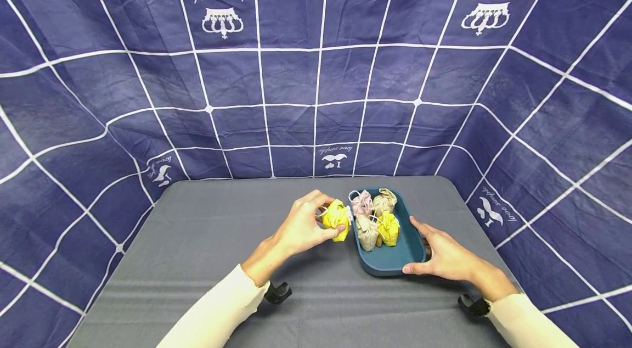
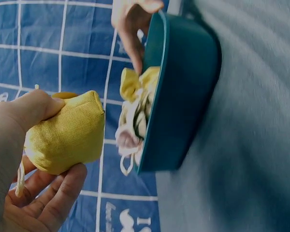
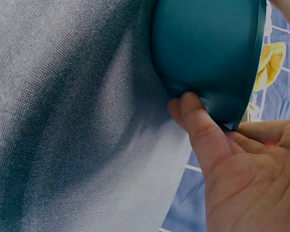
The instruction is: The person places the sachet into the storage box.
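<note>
A small yellow drawstring pouch (image 1: 336,219) is pinched between the thumb and fingers of my left hand (image 1: 308,224), just off the left side of a blue tray (image 1: 390,270). In the left wrist view the pouch (image 2: 70,133) looks plump, with its cord hanging down. My right hand (image 1: 446,254) grips the tray's near right corner, thumb on the front wall and fingers along the right side. Inside the tray stand another yellow pouch (image 1: 389,229), a pink pouch (image 1: 362,203) and two beige pouches, one near (image 1: 367,233) and one far (image 1: 385,201).
A grey cloth (image 1: 207,238) covers the tabletop. Blue curtains with a white grid (image 1: 291,79) hang behind the table and on both sides. Black straps (image 1: 278,293) sit on the wrists. The tray's near right part shows bare floor.
</note>
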`<state>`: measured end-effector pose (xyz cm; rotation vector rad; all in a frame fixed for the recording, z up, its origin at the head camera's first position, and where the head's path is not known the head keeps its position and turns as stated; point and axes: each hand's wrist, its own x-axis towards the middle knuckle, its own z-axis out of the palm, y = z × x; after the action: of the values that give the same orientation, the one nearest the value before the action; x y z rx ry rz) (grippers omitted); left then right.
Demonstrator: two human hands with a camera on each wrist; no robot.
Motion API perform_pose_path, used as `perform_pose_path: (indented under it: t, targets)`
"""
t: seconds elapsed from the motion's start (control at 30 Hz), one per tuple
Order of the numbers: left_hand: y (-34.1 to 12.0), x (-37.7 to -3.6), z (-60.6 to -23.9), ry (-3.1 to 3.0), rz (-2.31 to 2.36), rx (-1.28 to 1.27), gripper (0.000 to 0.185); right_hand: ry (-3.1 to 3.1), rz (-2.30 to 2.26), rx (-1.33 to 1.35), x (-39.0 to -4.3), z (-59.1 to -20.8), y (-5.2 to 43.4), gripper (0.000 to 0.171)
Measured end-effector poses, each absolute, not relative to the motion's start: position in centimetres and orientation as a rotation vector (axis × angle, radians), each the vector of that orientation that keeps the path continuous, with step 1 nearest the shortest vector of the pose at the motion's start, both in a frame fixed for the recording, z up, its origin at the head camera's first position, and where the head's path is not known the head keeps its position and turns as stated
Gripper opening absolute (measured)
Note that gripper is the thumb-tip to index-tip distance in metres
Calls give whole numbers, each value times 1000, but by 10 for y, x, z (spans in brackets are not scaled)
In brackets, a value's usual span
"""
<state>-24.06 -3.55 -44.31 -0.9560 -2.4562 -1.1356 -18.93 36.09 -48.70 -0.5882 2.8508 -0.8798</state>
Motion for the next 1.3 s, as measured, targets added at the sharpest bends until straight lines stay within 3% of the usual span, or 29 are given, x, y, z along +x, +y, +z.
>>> perform_pose_path:
  t: [0.67,1.3]
  targets:
    - [33,-226,-456,-2446,-1081,-1147,48,2880,-852,-607,-188,-487,360,134]
    - [53,-223,-475,-2501,-970,-1126,47,2868,-849,-593,-189,-487,361,133]
